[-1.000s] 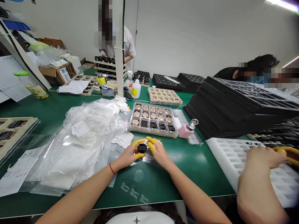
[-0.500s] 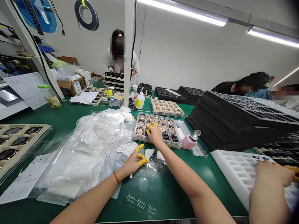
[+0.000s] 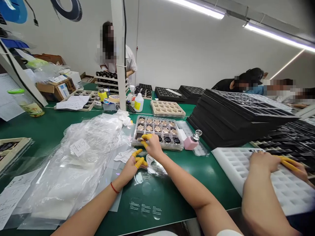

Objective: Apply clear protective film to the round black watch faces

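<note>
A clear plastic tray holds several round watch cases, rose-gold ones in the back rows and black-faced ones at the front right. My right hand, with yellow finger cots, is over the tray's front left corner. Its thumb and fingers pinch a small rose-gold watch case above a dark cell. Just in front of the tray is my left hand, also in yellow finger cots and closed. A brownish edge shows beneath its fingers, too hidden to name. White wipes lie beside it.
Plastic bags cover the left of the green table. A pink pump bottle stands right of the tray, before stacked black trays. At far right a co-worker's hands are over a white foam tray.
The camera view has turned right. My right hand has moved to the tray's front left cell and lifted a rose-gold watch case from it. My left hand's fingers have closed more.
</note>
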`<state>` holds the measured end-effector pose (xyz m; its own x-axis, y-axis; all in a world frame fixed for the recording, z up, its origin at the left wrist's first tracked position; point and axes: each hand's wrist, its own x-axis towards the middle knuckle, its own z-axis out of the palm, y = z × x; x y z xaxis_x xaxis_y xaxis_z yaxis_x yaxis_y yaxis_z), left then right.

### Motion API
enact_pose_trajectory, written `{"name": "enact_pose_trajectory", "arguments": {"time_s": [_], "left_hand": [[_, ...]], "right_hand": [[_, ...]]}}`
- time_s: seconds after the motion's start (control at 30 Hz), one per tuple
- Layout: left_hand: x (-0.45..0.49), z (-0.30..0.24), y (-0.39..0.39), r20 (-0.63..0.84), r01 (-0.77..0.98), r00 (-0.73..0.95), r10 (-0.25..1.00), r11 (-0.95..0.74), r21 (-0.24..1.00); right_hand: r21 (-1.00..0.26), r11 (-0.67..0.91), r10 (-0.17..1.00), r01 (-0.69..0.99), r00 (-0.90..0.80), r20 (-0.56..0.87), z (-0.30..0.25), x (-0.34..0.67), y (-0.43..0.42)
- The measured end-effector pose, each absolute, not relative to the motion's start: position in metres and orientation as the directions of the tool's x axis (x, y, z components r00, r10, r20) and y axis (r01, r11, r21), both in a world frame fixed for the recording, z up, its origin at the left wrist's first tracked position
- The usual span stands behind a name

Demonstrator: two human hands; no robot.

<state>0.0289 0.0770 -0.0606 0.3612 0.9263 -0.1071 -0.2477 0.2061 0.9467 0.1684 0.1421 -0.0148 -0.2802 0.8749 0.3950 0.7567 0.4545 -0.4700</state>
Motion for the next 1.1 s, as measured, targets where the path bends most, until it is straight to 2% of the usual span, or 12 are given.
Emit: {"name": "enact_pose_trajectory", "arguments": {"time_s": [0.1,0.17,0.23,0.37,0.43,0.6,0.87,0.97,1.1], "left_hand": [[0.028,-0.057,0.077,-0.100,-0.244,0.381,0.919,0.204,0.948],[0.028,-0.056,0.075,-0.073,-0.202,0.399,0.914,0.165,0.965],[0.029,-0.057,0.072,-0.049,-0.146,0.430,0.901,0.123,0.982],[0.030,-0.058,0.065,-0.030,-0.013,0.515,0.857,0.043,0.999],[0.030,-0.058,0.063,-0.024,0.053,0.517,0.856,-0.004,0.999],[0.030,-0.055,0.062,-0.009,0.112,0.503,0.864,-0.055,0.992],[0.031,-0.054,0.061,-0.022,0.080,0.511,0.859,-0.023,0.997],[0.031,-0.050,0.062,-0.022,0.149,0.493,0.870,-0.059,0.987],[0.032,-0.047,0.063,-0.029,0.130,0.481,0.876,-0.039,0.991]], "right_hand": [[-0.580,0.596,0.802,0.556,-0.443,0.400,-0.016,0.178,0.106],[-0.638,0.614,0.772,0.464,-0.521,0.364,-0.022,0.185,0.089],[-0.698,0.562,0.804,0.445,-0.491,0.334,-0.029,0.191,0.080],[-0.817,0.349,0.924,0.459,-0.317,0.216,-0.038,0.197,0.073],[-0.790,0.338,0.929,0.511,-0.318,0.192,-0.038,0.197,0.070],[-0.644,0.499,0.862,0.580,-0.409,0.299,-0.035,0.192,0.062],[-0.786,0.310,0.932,0.535,-0.335,0.139,-0.030,0.198,0.066],[-0.742,0.363,0.920,0.563,-0.345,0.189,-0.031,0.196,0.065],[-0.656,0.454,0.886,0.603,-0.387,0.256,-0.034,0.193,0.061]]}}
